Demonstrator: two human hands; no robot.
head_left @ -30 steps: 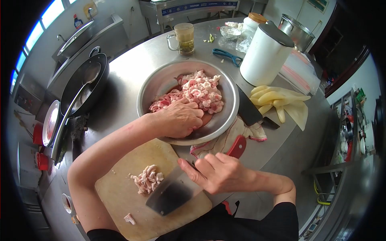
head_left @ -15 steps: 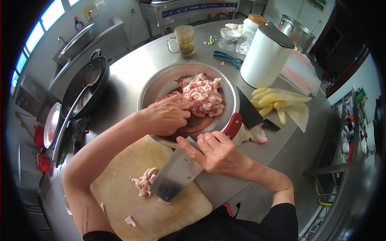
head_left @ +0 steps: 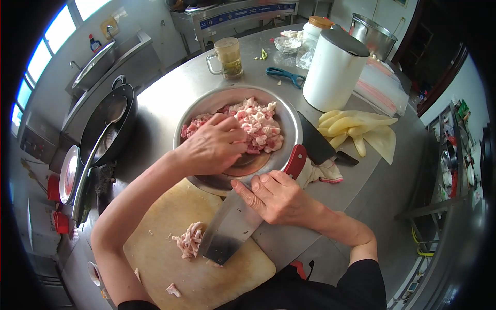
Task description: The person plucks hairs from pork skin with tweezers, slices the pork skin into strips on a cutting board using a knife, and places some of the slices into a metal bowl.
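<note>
My left hand (head_left: pixel 214 147) is over the steel bowl (head_left: pixel 187 103), its fingers curled against a heap of chopped pink and white meat (head_left: pixel 261 124). The fingertips are hidden, so what they hold does not show. My right hand (head_left: pixel 279 199) grips a cleaver (head_left: pixel 230 232), whose red handle (head_left: pixel 295 161) sticks out past the hand. The flat blade slants down over the cutting board (head_left: pixel 155 274). A small pile of pale meat strips (head_left: pixel 189 240) lies at the blade's left edge. Another scrap of meat (head_left: pixel 173 290) is near the board's front.
Right of the bowl lie a black knife (head_left: pixel 314 139), a cloth (head_left: pixel 326 171) and yellow rubber gloves (head_left: pixel 356 126). Behind are a white canister (head_left: pixel 333 72), a blue peeler (head_left: pixel 287 75) and a glass mug (head_left: pixel 227 57). A black wok (head_left: pixel 90 129) with a ladle stands at left.
My left hand has risen slightly out of the meat, showing more of the back of the hand. The right hand and cleaver stay nearly still. The whole view has shifted a little.
</note>
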